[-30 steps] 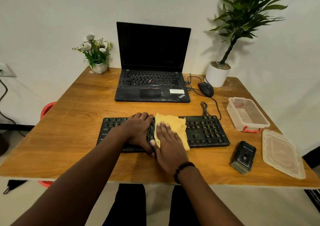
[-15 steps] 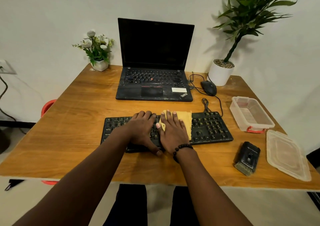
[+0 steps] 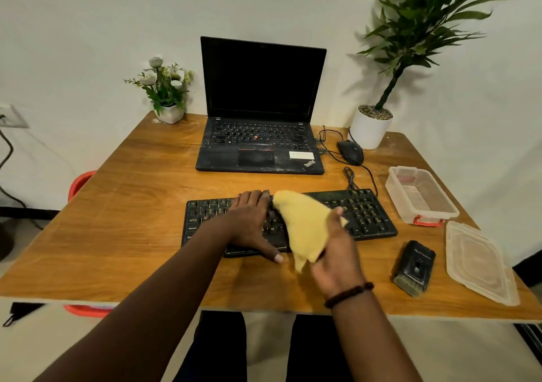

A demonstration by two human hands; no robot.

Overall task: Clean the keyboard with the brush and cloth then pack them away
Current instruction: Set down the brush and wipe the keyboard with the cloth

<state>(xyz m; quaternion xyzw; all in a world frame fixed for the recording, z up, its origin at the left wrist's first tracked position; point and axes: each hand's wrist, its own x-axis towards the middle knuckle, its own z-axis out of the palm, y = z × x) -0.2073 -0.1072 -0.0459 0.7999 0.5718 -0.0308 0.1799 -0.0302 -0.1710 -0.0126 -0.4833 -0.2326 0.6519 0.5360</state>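
Wooden table [image 3: 132,205], biggest thing in view. Far centre: open laptop [image 3: 261,135], screen dark. Tall potted plant [image 3: 371,126] far right, small flower pot [image 3: 168,112] far left, mouse [image 3: 350,152] just right of the laptop.

Keyboard [image 3: 360,214] lies near centre, cable running off its far right corner.

Right side: clear plastic container [image 3: 419,197], open and holding neither tool. Its lid [image 3: 481,264] lies flat nearer the table edge, apart from it.

Left hand [image 3: 252,223] rests flat on the keyboard's left-middle, fingers spread over the keys, thumb on the near edge; looks like it's bracing the board.

Right hand [image 3: 334,252] is off the keys, holding the yellow cloth [image 3: 302,226]. Cloth is bunched and hangs from the hand above the keyboard's middle, thumb showing over its right edge. Fingers are hidden behind the fabric, so exact grip unclear, but it does hold the cloth.

Brush [image 3: 413,267] lies on the table near right, between keyboard and lid, bristles toward the near edge, untouched.

Status, my read: brush set down, cloth wiping either finishing or between strokes. Can't judge how clean the keys are. Left: any remaining wiping, then cloth and brush into the container, lid on. Nothing packed yet.
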